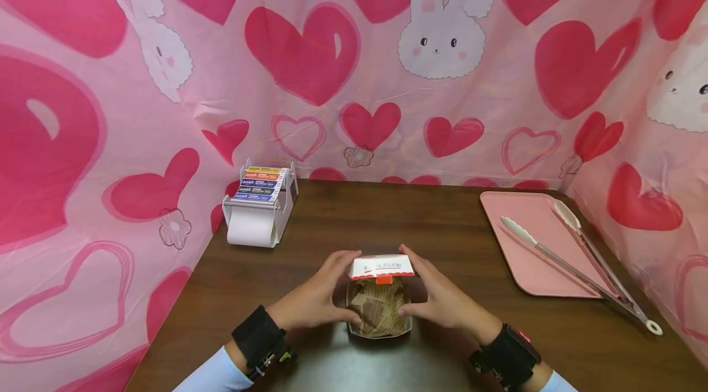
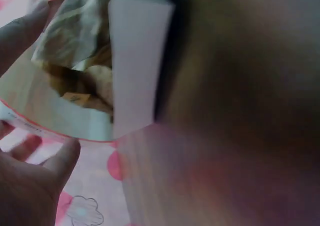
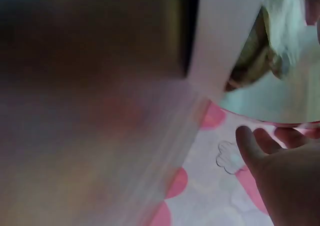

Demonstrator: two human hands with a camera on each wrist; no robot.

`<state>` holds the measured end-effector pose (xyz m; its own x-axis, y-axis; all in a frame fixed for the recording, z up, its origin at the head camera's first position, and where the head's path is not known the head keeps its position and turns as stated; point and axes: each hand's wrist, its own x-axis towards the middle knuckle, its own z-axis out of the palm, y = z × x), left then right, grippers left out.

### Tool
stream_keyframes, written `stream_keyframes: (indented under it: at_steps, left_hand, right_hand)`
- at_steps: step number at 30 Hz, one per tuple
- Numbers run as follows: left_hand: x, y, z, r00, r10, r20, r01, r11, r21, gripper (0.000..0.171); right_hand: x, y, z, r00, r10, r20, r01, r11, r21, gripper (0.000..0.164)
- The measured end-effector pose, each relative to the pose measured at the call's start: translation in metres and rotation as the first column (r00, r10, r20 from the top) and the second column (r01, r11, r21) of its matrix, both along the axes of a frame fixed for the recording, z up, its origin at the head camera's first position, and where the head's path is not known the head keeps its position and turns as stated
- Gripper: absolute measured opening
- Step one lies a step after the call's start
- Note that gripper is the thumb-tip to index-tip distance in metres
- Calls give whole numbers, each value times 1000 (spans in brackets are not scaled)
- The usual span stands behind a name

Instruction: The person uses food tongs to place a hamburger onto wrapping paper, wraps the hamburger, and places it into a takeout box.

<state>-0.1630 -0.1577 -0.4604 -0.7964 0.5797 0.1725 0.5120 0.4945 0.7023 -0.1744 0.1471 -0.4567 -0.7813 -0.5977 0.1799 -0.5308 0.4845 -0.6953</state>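
Note:
A white paper burger box [image 1: 381, 265] with red trim and an orange-red tab stands at the table's front middle, its lid raised. Inside lies an item in crumpled brown printed paper [image 1: 377, 306]; the wrist views show the crumpled paper [image 2: 70, 31] within white walls. My left hand [image 1: 323, 294] holds the box from the left, fingers along the lid and thumb at the front by the wrapped item. From the right, my right hand [image 1: 442, 297] holds it the same way. Fingertips behind the lid are partly hidden in the head view.
At the back left stands a white label dispenser [image 1: 260, 207] with colored label strips. A pink tray [image 1: 525, 269] lies at the right with metal tongs [image 1: 586, 281] across it. Pink heart-patterned cloth [image 1: 332, 72] surrounds the brown table [image 1: 354, 214].

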Motion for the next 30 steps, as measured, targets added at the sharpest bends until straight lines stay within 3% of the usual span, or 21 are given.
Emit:
stream_keyframes:
  at_steps: [4,8,12,16,20,25,30]
  left_hand:
    - [17,1,-10,997,39,-73,-46,994,-100,125]
    - [29,3,-20,989,55,-136,-78,982,-170,124]
    - [35,7,-27,987,75,-144,-99,980,-171,116]
    - [36,11,-28,991,88,-101,-100,987,-126,106]
    - [33,9,-21,997,80,-6,-80,996,-46,95]
    - [25,7,-11,995,48,88,-54,997,63,83]
    - [20,15,-5,985,51,163,-74,988,138,78]
  right_hand:
    - [13,-1,-12,1000,19,8,-19,999,29,126]
    - [21,-2,-21,1000,3,-9,-2,998,59,131]
    - [26,-3,-27,1000,-26,-16,26,998,54,128]
    - [29,-4,-27,999,-50,-20,51,998,32,120]
    - [31,-5,-19,997,-73,-25,72,997,-27,113]
    - [29,-5,-6,988,-76,137,97,984,-148,101]
    - [28,-8,1,965,-136,226,170,976,-138,95]
